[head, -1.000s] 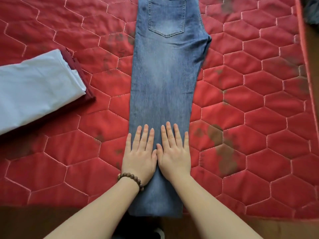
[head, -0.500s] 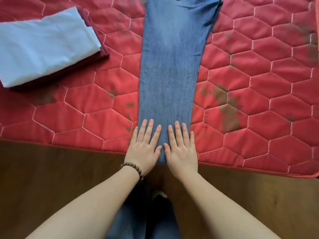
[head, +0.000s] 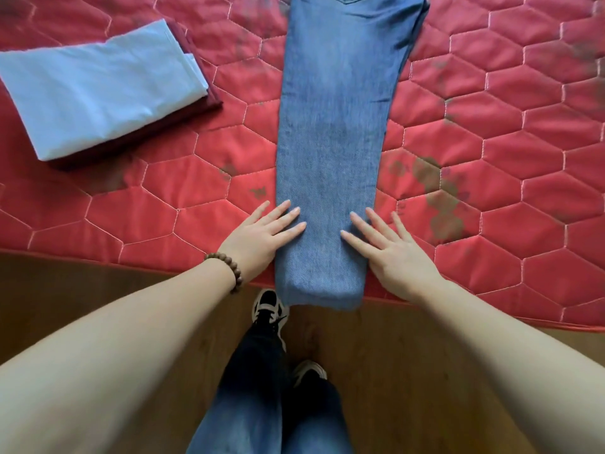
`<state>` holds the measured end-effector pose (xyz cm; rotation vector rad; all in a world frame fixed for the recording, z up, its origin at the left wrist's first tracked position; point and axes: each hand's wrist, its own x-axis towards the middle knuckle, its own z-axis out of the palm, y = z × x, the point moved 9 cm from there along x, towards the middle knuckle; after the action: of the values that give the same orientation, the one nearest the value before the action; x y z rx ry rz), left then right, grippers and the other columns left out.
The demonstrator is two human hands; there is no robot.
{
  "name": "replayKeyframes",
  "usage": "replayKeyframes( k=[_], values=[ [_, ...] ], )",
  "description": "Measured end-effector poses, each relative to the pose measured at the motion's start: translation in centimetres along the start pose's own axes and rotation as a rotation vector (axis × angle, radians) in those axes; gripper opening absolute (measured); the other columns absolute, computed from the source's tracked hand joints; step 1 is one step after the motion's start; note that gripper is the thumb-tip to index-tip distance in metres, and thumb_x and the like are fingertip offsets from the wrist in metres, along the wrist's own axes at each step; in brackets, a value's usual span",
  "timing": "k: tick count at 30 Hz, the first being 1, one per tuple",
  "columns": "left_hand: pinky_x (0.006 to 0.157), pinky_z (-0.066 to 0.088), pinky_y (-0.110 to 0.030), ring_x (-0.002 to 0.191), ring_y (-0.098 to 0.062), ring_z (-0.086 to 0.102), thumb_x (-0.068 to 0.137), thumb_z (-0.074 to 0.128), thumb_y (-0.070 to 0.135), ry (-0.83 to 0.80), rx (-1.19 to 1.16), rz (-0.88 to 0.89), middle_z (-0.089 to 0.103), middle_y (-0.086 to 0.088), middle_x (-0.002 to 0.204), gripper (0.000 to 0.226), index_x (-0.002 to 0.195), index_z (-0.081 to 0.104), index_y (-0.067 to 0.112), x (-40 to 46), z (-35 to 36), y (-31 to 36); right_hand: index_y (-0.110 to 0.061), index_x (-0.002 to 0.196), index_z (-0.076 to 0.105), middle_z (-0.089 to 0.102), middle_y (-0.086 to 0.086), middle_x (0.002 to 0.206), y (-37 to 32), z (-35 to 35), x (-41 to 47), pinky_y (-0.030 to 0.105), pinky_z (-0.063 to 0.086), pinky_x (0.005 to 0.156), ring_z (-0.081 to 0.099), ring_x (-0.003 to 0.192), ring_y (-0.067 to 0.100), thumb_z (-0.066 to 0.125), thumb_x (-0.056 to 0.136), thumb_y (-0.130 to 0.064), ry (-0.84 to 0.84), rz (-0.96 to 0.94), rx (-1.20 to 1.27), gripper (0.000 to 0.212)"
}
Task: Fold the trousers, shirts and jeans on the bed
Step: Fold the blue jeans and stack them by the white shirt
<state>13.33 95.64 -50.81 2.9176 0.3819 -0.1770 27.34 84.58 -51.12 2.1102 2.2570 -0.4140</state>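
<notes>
Left fingers (head: 288, 221): straight, spread, tips flat on the left edge of the jeans (head: 330, 142), gripping nothing; right fingers (head: 363, 229): likewise straight, tips on the right edge. Left hand (head: 258, 235) and right hand (head: 396, 253) flank the hem, equally near; jeans' long axis runs straight away from the hands, hem overhanging the bed (head: 131, 217) edge. Left of the jeans: folded stack (head: 98, 90).

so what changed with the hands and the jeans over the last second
Both hands slid down the jeans toward the hem, then parted: the left hand and right hand now rest flat at opposite edges. Nothing was gripped. The jeans stay lengthwise on the bed, the folded clothes untouched.
</notes>
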Motion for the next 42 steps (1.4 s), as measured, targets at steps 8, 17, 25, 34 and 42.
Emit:
replayKeyframes(
  k=[8, 17, 25, 34, 42],
  values=[
    [0.119, 0.001, -0.029, 0.145, -0.017, 0.013, 0.09, 0.053, 0.013, -0.152, -0.334, 0.027, 0.026, 0.001, 0.151, 0.045, 0.135, 0.054, 0.023, 0.3, -0.5, -0.7, -0.027, 0.131, 0.058, 0.041, -0.002, 0.148, -0.5, -0.1, 0.3, 0.04, 0.006, 0.121, 0.022, 0.145, 0.018, 0.053, 0.092, -0.003, -0.219, 0.041, 0.52, 0.046],
    [0.066, 0.051, -0.026, 0.065, -0.02, 0.063, 0.09, 0.051, 0.056, -0.103, -1.595, -1.025, 0.065, -0.003, 0.072, 0.044, 0.086, 0.063, 0.014, 7.4, 0.8, -9.8, -0.018, 0.091, 0.064, 0.06, -0.004, 0.071, 9.5, -2.7, 8.2, 0.024, 0.048, 0.055, 0.058, 0.059, 0.011, 0.05, 0.093, -0.051, -0.062, 1.008, 1.339, 0.036],
    [0.069, 0.042, -0.035, 0.075, -0.018, 0.052, 0.088, 0.065, 0.024, -0.164, -1.315, -0.885, 0.054, -0.008, 0.079, 0.026, 0.093, 0.061, -0.001, 8.0, 2.6, -10.9, -0.019, 0.098, 0.063, 0.065, 0.0, 0.09, 9.2, -1.1, 7.6, 0.023, 0.049, 0.054, 0.062, 0.068, 0.011, 0.057, 0.095, -0.029, -0.005, 1.027, 1.467, 0.012],
    [0.091, 0.052, -0.047, 0.097, -0.03, 0.068, 0.09, 0.059, 0.002, 0.123, -1.548, -0.818, 0.073, -0.014, 0.098, 0.015, 0.096, 0.071, 0.009, 12.6, -3.0, -11.9, -0.019, 0.127, 0.053, 0.065, 0.006, 0.122, 11.3, -5.2, 10.5, 0.038, 0.046, 0.102, 0.063, 0.109, 0.015, 0.054, 0.092, 0.004, 0.357, 0.89, 1.42, 0.042],
    [0.077, 0.054, -0.029, 0.085, -0.018, 0.069, 0.09, 0.055, -0.005, 0.446, -1.721, -0.68, 0.074, -0.007, 0.092, 0.026, 0.095, 0.072, 0.014, 19.2, -11.9, -18.0, -0.021, 0.131, 0.051, 0.07, 0.001, 0.112, 16.6, -15.0, 18.6, 0.022, 0.052, 0.086, 0.065, 0.103, 0.012, 0.049, 0.095, 0.004, 0.596, 0.597, 1.573, 0.044]
  ],
)
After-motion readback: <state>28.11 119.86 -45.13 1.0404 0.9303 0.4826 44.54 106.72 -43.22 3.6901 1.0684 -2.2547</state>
